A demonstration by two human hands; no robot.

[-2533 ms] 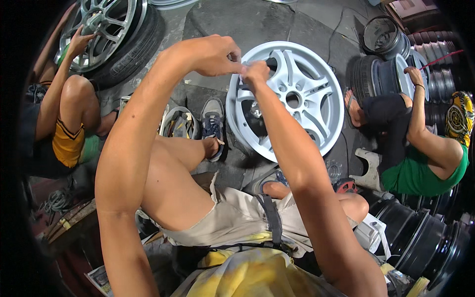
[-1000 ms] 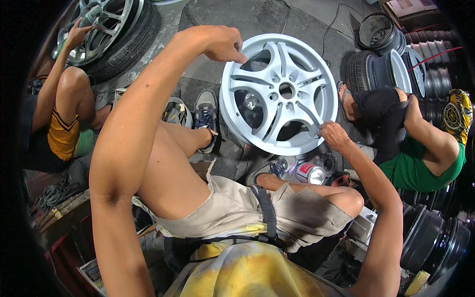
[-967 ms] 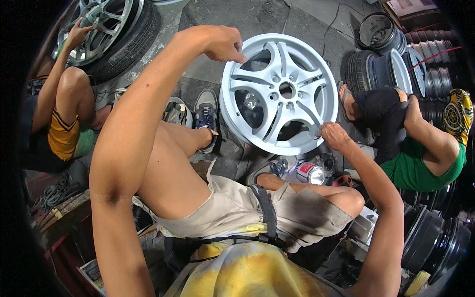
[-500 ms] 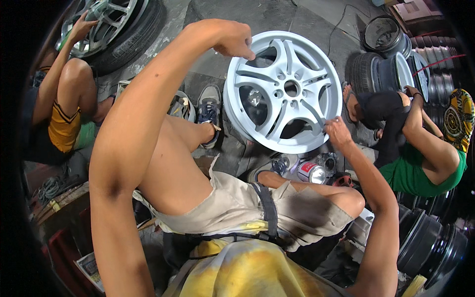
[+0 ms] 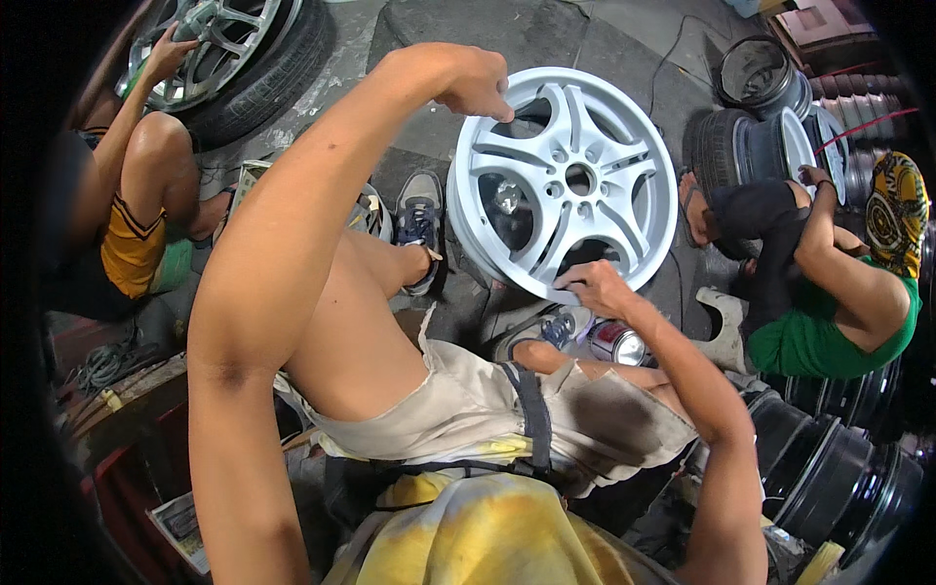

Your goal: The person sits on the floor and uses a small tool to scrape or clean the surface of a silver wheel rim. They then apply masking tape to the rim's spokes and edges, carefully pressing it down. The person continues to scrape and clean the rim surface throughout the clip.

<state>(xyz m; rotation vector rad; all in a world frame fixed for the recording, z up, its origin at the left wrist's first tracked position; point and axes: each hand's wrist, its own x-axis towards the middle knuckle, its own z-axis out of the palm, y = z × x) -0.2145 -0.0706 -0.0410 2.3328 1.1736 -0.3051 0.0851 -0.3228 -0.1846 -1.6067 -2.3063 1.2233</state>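
A light grey-white alloy wheel rim (image 5: pixel 616 216) with split spokes and a round centre hole stands tilted in front of me, its face toward me. My left hand (image 5: pixel 476 86) reaches over its far left edge, closed on the lip with the fingertips partly hidden. At the near edge, my right hand (image 5: pixel 599 289) has its fingers pinched together against the lip. Whatever may lie between those fingers is too small to make out. Below the right hand, a metal can (image 5: pixel 616 341) with a red and white label lies beside my shoe (image 5: pixel 558 328).
To the right sits a person in green (image 5: pixel 819 331), near stacked rims (image 5: pixel 829 468) and a tyre (image 5: pixel 723 146). At far left another person's hand (image 5: pixel 174 49) works on a wheel with a tyre (image 5: pixel 258 97). A thin cable (image 5: pixel 655 73) lies on the floor.
My right hand has slid left along the rim's near edge, from its lower right side to the bottom. My left hand keeps its place on the far left lip. The view has shifted slightly.
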